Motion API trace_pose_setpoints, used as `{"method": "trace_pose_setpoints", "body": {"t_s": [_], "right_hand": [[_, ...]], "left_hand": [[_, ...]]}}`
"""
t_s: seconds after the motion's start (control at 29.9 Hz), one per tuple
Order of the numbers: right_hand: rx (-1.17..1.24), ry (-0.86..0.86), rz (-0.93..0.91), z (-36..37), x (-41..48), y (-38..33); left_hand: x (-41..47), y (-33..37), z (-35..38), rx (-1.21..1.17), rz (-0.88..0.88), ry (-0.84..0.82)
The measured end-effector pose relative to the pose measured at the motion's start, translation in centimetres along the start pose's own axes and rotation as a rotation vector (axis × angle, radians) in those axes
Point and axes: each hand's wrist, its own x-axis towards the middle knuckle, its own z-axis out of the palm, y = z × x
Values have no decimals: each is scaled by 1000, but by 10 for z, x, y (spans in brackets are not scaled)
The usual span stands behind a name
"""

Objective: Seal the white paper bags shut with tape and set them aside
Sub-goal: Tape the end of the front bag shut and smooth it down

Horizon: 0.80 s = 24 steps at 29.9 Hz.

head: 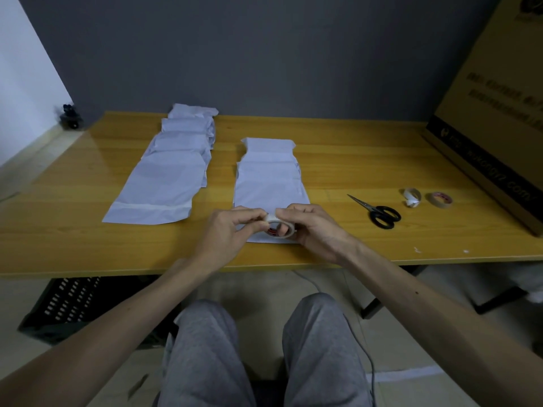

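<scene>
Both hands hold a roll of pale tape (279,227) just above the near end of a white paper bag (269,189) in the middle of the wooden table (352,160). My right hand (311,227) grips the roll from the right. My left hand (235,227) pinches its top left edge with fingertips. Behind that bag, more white bags overlap in a row (269,148). To the left lies a second row of white bags (173,163); the nearest one (155,192) has a strip of tape across its near end.
Black-handled scissors (379,212) lie to the right of my hands. Further right are a nearly spent tape roll (412,197) and a brown tape roll (439,199). A big cardboard box (493,113) fills the table's right side. A dark crate (64,306) sits under the table.
</scene>
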Motion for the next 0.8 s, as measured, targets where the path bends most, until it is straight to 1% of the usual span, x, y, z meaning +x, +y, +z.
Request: {"method": "trace_pose_setpoints", "body": {"t_s": [0.1,0.23,0.27,0.37,0.43,0.53,0.7,0.8], "right_hand": [[56,-53,11,-4,-1,-1],[-31,-11,-17,-7,-1,-2],[-65,5,-37,-7,-1,-3],[-156,32,-107,-7,-1,-4],[-206,48,-152,-7,-1,-5],[-269,55,-189,-7,-4,-6],[-334,49,-207,-6,-6,-5],[-396,50,-227,-7,-8,-5]], "left_hand": [[1,1,1,-67,-92,11],[0,3,2,-117,-111,-33],[0,3,3,-90,-82,-41],[-1,2,5,88,53,-78],[-1,4,6,161,98,-57],[0,5,8,271,123,-25],[4,6,12,414,111,-59],[7,7,11,493,165,-93]]}}
